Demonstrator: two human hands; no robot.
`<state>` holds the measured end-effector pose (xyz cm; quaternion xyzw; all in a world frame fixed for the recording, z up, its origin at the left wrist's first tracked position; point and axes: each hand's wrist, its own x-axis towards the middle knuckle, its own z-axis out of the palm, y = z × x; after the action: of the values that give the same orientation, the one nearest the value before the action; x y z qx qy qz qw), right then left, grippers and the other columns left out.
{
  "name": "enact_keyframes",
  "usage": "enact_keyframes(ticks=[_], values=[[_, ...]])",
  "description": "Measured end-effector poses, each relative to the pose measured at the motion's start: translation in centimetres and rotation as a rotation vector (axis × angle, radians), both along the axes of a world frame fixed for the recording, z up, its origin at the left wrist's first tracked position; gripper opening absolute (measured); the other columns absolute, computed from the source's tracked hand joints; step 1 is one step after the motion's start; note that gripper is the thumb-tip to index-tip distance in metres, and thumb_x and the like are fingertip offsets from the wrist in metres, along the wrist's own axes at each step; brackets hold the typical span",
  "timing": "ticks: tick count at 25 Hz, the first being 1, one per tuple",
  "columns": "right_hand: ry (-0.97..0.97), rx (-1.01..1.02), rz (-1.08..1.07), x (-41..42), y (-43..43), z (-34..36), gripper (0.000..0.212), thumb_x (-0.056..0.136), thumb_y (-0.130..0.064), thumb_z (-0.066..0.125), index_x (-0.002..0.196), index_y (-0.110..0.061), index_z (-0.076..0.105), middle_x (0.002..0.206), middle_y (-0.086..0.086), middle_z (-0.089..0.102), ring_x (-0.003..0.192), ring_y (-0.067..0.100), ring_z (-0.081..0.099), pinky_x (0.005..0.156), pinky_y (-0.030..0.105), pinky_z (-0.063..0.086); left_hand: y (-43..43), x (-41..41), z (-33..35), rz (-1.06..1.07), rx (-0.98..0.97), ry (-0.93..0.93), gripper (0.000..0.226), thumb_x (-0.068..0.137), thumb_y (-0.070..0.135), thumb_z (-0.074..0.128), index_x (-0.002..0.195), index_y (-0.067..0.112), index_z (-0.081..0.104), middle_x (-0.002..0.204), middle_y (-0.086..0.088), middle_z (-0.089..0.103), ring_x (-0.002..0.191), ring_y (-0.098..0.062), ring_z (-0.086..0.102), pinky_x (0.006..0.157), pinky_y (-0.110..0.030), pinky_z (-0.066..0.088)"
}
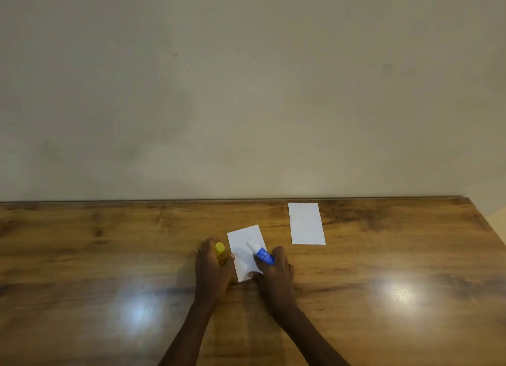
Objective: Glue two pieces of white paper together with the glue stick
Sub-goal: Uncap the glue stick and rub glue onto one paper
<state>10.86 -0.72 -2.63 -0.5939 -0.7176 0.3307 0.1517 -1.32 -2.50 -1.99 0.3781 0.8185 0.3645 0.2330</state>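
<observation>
A white paper [243, 242] lies tilted on the wooden table [109, 242] in front of me. My right hand [276, 275] grips the blue glue stick [261, 253], uncapped, with its white tip resting on that paper. My left hand [210, 267] holds the yellow cap [219, 248], and its thumb presses the paper's left edge. A second white paper [306, 223] lies flat further back to the right, apart from both hands.
A plain wall [246, 91] rises right behind the table's far edge. The table's right edge [490, 223] runs diagonally at the far right. Two bright light reflections sit on the near tabletop.
</observation>
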Motion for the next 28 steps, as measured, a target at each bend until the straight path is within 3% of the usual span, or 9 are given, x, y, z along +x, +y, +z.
enact_keyframes(ticks=[3,6,8,10,16,21,24,26,28], values=[[0.000,-0.021,0.063,2.3,-0.8,0.1,0.043,0.081,-0.019,0.062,0.120,-0.016,0.044,0.130,0.004,0.038,0.115,0.017,0.038,0.098,0.020,0.034,-0.7,0.4,-1.1,0.000,-0.051,0.046,0.062,0.075,0.011,0.066,0.129,0.004,0.035,0.138,-0.021,0.040,0.131,-0.035,0.032,0.113,-0.048,0.023],[0.032,-0.012,0.102,3.4,-0.3,0.5,0.043,0.079,-0.018,0.065,0.119,-0.016,0.049,0.127,0.003,0.040,0.113,0.017,0.040,0.097,0.019,0.038,-1.3,1.0,-1.9,0.044,-0.081,0.137,0.085,0.074,0.024,0.069,0.138,0.005,0.018,0.150,-0.019,0.023,0.142,-0.032,0.009,0.114,-0.045,-0.005],[0.159,-0.059,0.054,3.4,0.3,0.8,0.041,0.082,-0.017,0.062,0.120,-0.014,0.048,0.117,-0.007,0.043,0.112,0.018,0.046,0.086,0.010,0.045,-1.6,1.5,-2.3,0.059,-0.048,0.200,0.090,0.072,0.031,0.070,0.140,0.008,0.014,0.151,-0.019,0.021,0.142,-0.032,0.005,0.114,-0.048,-0.004],[0.257,-0.032,0.036,2.9,0.5,0.9,0.039,0.085,-0.017,0.057,0.122,-0.012,0.047,0.108,-0.015,0.042,0.104,0.014,0.050,0.069,-0.002,0.042,-1.9,1.7,-2.5,0.067,-0.006,0.216,0.092,0.071,0.033,0.071,0.140,0.012,0.014,0.151,-0.019,0.021,0.140,-0.029,0.001,0.114,-0.053,0.002],[0.274,0.057,0.064,0.3,0.5,-0.5,0.039,0.077,-0.003,0.065,0.114,-0.010,0.057,0.117,0.017,0.056,0.084,0.006,0.048,0.074,0.000,0.032,-3.7,2.0,-3.2,-0.009,0.011,0.284,0.097,0.071,0.033,0.069,0.140,0.019,0.003,0.150,-0.015,0.025,0.140,-0.025,0.007,0.110,-0.040,-0.017],[0.417,-0.029,0.109,0.5,2.9,0.2,0.052,0.067,0.000,0.074,0.112,-0.008,0.049,0.105,0.009,0.057,0.075,0.004,0.053,0.069,-0.003,0.041,-3.4,2.0,-3.2,-0.058,0.028,0.316,0.092,0.073,0.038,0.063,0.141,0.015,0.005,0.152,-0.012,0.019,0.139,-0.023,0.005,0.109,-0.046,-0.012],[0.573,0.003,0.002,0.2,2.9,0.8,0.034,0.073,-0.016,0.067,0.104,-0.018,0.052,0.085,-0.009,0.057,0.065,0.005,0.055,0.062,0.002,0.044,-3.1,2.1,-3.0,-0.067,0.037,0.320,0.093,0.071,0.037,0.066,0.138,0.018,0.004,0.151,-0.014,0.020,0.137,-0.023,0.005,0.108,-0.050,-0.009],[0.756,-0.054,-0.101,-0.3,2.7,1.1,0.019,0.082,-0.014,0.056,0.101,-0.013,0.056,0.072,-0.005,0.057,0.055,0.005,0.056,0.052,0.007,0.045,-3.1,2.1,-2.8,-0.049,0.039,0.327,0.097,0.069,0.033,0.071,0.139,0.015,0.006,0.150,-0.016,0.023,0.135,-0.025,0.007,0.107,-0.053,-0.007],[0.852,-0.143,-0.142,-0.5,2.7,1.1,0.021,0.088,-0.003,0.049,0.107,-0.004,0.055,0.063,0.002,0.055,0.046,0.004,0.053,0.045,0.008,0.042,-3.1,2.1,-2.7,-0.043,0.043,0.333,0.100,0.068,0.032,0.072,0.139,0.017,0.004,0.150,-0.018,0.024,0.134,-0.025,0.008,0.106,-0.055,-0.004]])
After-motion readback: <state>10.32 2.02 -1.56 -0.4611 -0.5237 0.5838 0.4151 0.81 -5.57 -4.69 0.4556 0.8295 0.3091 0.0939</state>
